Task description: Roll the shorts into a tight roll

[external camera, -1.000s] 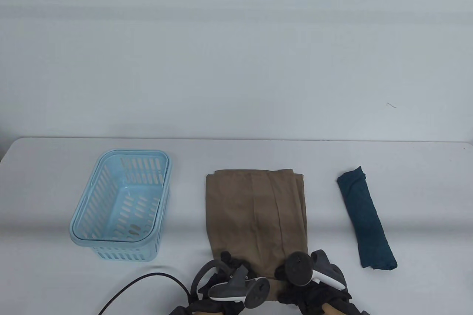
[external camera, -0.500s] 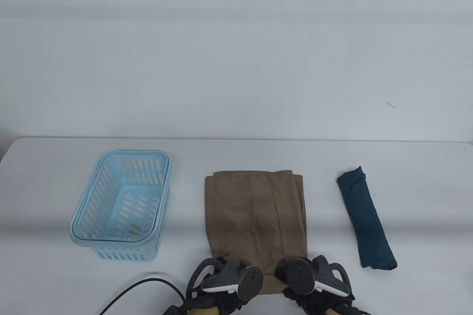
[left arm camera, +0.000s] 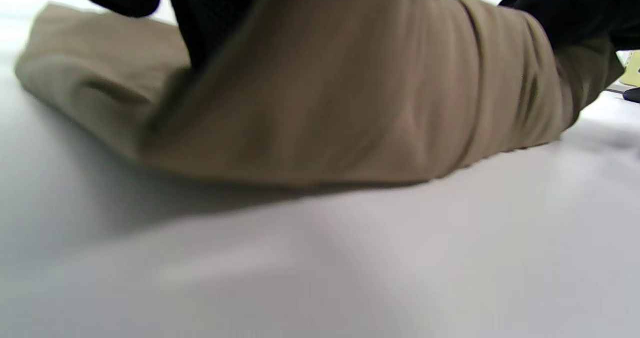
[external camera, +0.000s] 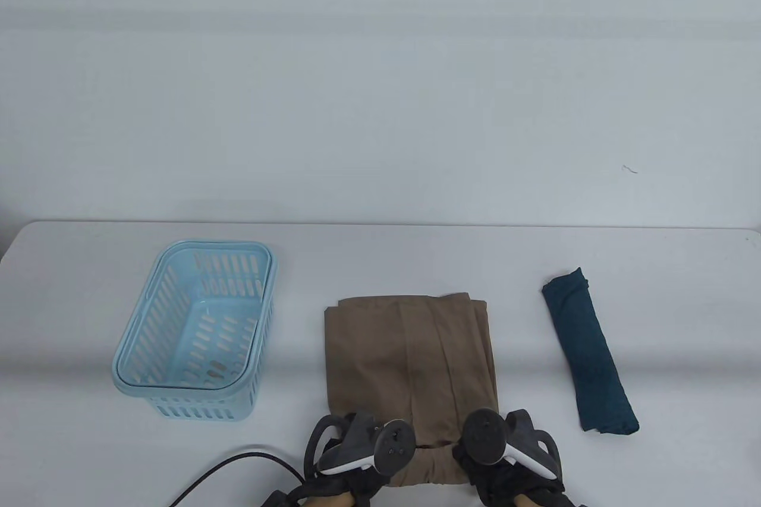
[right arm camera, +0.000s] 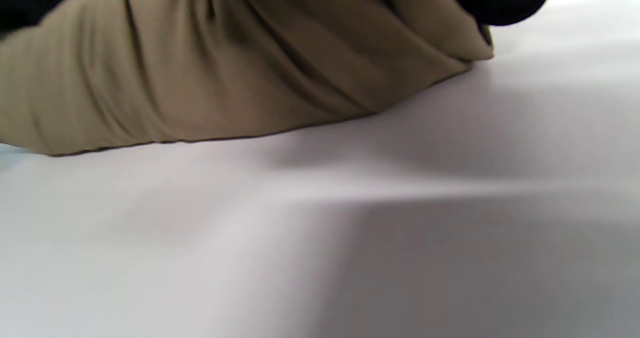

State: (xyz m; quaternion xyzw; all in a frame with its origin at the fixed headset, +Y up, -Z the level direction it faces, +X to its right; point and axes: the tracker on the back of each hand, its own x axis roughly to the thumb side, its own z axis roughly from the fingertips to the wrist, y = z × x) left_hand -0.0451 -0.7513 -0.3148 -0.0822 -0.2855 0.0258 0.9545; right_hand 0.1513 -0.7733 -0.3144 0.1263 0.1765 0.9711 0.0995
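Both gloved hands, left hand (external camera: 357,447) and right hand (external camera: 505,447), grip the near hem of the folded tan fabric shorts (external camera: 410,364), which lie flat on the white table (external camera: 89,459). In both wrist views that near hem is lifted and curled over, black fingers (left arm camera: 210,12) pressed into the cloth. Left of the shorts sits a light-blue slotted plastic basket (external camera: 193,328), well apart; right of them lies a dark teal rolled cloth (external camera: 588,352). A black cable (external camera: 238,465) curves near the left hand, below the basket.
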